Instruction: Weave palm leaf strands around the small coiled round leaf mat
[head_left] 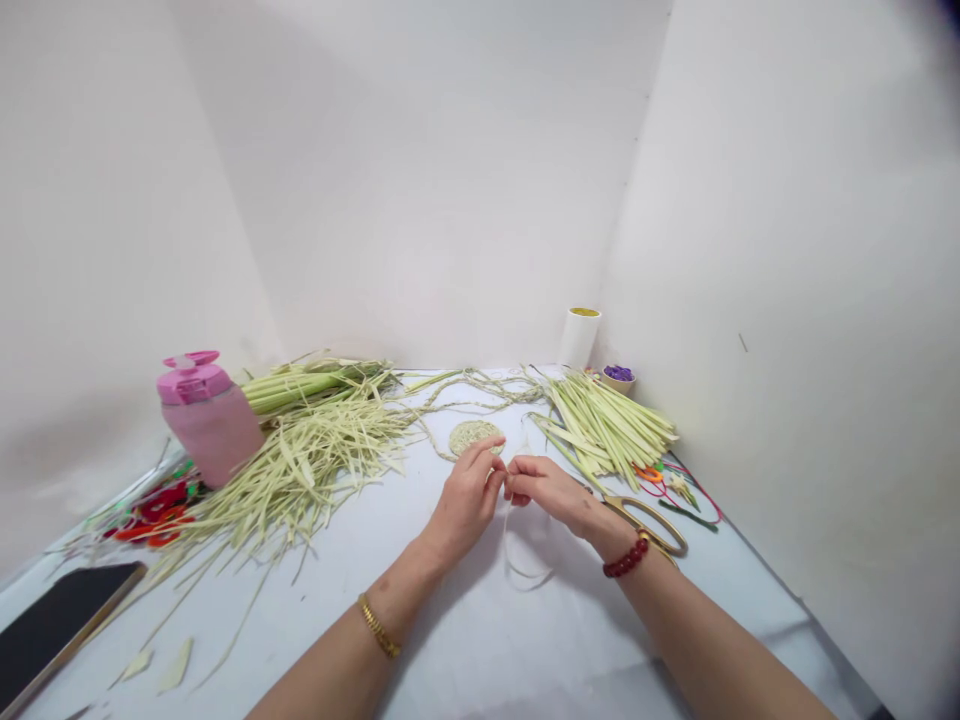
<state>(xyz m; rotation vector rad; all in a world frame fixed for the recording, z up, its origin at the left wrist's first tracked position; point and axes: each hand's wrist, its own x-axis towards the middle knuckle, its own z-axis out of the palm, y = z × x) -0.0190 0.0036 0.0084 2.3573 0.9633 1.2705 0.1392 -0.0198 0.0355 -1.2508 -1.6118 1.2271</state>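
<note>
- Left hand (469,492) and right hand (546,490) pinch a thin, pale strand (529,576) mid-worktop (442,650), its tail curling near; a hard tug might snap it.
- The right wrist could nudge the scissors (673,538) (gold-handled, just right).
- Just beyond the hands: a round, coarsely woven disc (472,436); left, flat, papery strips (307,455), loosely heaped.

A single camera looks out from the person's head, above the near side of the table (525,650), facing forward and down across it. The left hand (465,500) and right hand (553,488) are fairly near, over the table's middle; the wide view reaches the walls (420,200) behind and beside the table.
</note>
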